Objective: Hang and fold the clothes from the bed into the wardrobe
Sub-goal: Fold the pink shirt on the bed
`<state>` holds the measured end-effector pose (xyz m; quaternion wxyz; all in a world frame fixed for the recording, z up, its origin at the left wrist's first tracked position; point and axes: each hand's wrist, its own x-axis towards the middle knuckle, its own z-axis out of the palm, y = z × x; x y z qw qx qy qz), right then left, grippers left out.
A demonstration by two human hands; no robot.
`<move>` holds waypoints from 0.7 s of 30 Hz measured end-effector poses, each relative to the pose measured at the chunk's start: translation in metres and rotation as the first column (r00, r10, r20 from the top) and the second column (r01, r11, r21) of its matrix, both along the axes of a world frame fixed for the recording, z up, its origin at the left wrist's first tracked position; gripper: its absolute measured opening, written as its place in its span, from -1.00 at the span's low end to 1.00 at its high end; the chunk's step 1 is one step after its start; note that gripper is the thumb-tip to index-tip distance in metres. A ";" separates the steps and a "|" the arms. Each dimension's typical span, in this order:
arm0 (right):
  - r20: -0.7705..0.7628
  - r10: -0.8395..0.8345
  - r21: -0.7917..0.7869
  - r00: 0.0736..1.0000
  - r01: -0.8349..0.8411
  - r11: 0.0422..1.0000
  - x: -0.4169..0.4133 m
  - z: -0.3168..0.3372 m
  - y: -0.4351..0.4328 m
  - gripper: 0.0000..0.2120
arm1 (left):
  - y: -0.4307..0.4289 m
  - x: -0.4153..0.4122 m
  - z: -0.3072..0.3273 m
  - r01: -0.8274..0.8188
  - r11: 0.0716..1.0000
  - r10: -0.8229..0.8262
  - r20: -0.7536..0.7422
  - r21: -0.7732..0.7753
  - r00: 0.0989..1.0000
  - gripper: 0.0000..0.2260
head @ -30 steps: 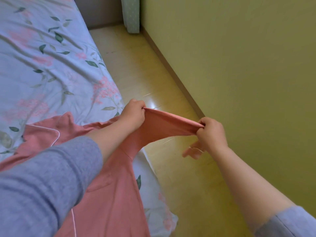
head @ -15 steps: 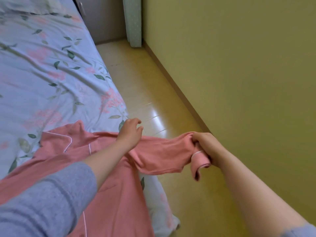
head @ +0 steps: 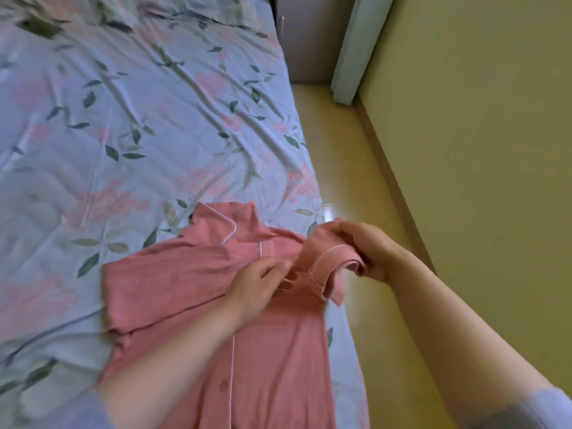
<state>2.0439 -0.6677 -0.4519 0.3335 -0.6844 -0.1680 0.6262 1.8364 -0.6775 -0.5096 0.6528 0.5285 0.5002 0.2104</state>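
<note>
The pink pyjama shirt [head: 192, 283] lies front up on the bed [head: 139, 119], close to its right edge, with one sleeve folded across the chest. The right hand [head: 368, 249] has its grip closed round the other sleeve's white-piped cuff [head: 328, 261], held above that edge. The left hand [head: 257, 286] pinches the shirt fabric just beside it.

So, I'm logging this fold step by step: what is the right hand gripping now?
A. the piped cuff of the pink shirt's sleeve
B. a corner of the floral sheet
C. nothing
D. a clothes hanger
A: the right hand curls round the white-piped cuff at the end of the pink shirt sleeve.
</note>
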 end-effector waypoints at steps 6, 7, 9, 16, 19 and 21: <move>0.057 0.260 -0.052 0.964 -0.257 0.965 -0.127 -0.029 0.058 -0.88 | 0.014 -0.130 -0.017 -0.123 0.992 0.126 -0.148 0.033 0.981 -0.70; 0.044 0.294 -0.061 0.955 -0.291 0.955 -0.150 -0.035 0.065 -0.89 | 0.014 -0.151 -0.026 -0.146 0.989 0.148 -0.170 0.027 0.974 -0.75; -0.064 0.299 -0.065 0.952 -0.303 0.951 -0.194 -0.054 0.074 -0.90 | 0.012 -0.189 -0.047 -0.213 0.977 0.211 -0.234 0.019 0.949 -0.77; 0.126 0.329 -0.117 0.936 -0.316 0.942 -0.253 -0.130 0.056 -0.90 | -0.003 -0.258 -0.121 -0.299 0.953 0.232 -0.528 -0.044 0.817 -0.77; 0.181 0.360 -0.171 0.915 -0.331 0.928 -0.241 -0.151 0.039 -0.89 | 0.008 -0.254 -0.145 -0.358 0.932 0.267 -0.555 -0.061 0.788 -0.65; 0.245 0.342 -0.172 0.907 -0.306 0.936 -0.232 -0.164 0.033 -0.87 | 0.023 -0.248 -0.155 -0.391 0.918 0.298 -0.545 -0.061 0.783 -0.42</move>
